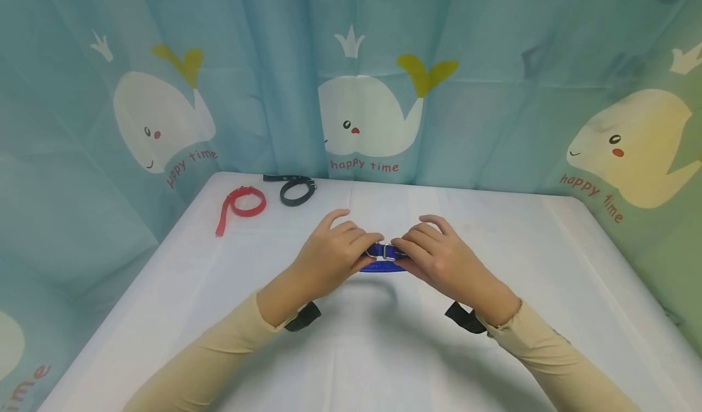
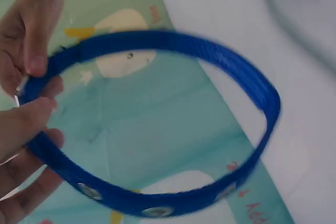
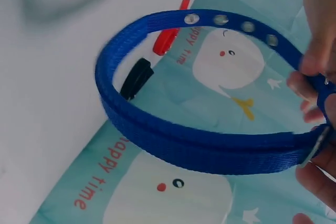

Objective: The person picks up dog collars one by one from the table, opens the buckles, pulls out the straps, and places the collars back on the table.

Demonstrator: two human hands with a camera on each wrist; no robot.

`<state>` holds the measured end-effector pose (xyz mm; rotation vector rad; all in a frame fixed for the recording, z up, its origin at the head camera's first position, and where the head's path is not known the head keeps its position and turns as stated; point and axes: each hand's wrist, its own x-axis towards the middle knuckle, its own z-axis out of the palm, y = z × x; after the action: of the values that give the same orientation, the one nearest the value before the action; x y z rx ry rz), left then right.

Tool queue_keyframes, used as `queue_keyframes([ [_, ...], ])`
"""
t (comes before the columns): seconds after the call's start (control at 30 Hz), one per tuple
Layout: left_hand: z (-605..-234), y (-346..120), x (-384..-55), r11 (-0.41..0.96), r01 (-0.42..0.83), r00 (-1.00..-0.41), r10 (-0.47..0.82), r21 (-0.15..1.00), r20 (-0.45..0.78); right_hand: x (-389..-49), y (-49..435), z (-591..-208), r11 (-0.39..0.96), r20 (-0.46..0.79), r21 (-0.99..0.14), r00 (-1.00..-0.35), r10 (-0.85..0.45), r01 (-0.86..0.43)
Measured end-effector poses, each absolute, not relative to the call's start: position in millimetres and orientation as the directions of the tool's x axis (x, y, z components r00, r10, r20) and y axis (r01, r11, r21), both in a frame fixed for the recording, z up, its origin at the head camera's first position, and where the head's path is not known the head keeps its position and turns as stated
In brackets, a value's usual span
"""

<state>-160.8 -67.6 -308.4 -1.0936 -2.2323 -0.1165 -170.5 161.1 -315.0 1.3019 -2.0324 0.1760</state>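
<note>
A blue collar [image 1: 384,267] with a silver buckle [image 1: 389,252] is held above the white table, its band bent into a loop. My left hand [image 1: 329,256] pinches it with thumb and fingers just left of the buckle, by a metal ring. On the buckle's other side, my right hand [image 1: 446,262] pinches the strap. In the left wrist view the blue collar [image 2: 126,198] forms a wide oval with metal eyelets along one side. Several eyelets also show on the collar [image 3: 210,153] in the right wrist view. Fingers partly hide the buckle ends in both wrist views.
A red collar [image 1: 248,213] lies coiled on the white table [image 1: 493,235] at the far left, its tail toward me. Beside it is a coiled black collar [image 1: 298,202] near the back edge. A whale-print curtain [image 1: 274,95] hangs behind the table.
</note>
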Motion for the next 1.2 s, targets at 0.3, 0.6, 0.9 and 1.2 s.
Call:
queue_keyframes([
  [0.3,-306,-73,-163,0.716,0.673,-0.578,0.665,-0.185,0.472,-171,162,-312,0.48,0.647,0.26,-0.218,-0.731,-0.838],
  [0.6,-304,-66,-163,0.664,0.726,-0.536,0.709,-0.177,0.459,-169,158,-311,0.463,0.628,0.265,-0.213,-0.749,-0.846],
  [0.9,-302,-64,-159,0.636,0.753,-0.447,0.684,-0.171,0.577,-173,160,-315,0.494,0.604,0.191,-0.295,-0.74,-0.848],
  [1.2,-303,-83,-162,0.667,0.708,-0.403,0.653,-0.234,0.64,-175,182,-318,0.45,0.572,0.282,-0.228,-0.788,-0.847],
])
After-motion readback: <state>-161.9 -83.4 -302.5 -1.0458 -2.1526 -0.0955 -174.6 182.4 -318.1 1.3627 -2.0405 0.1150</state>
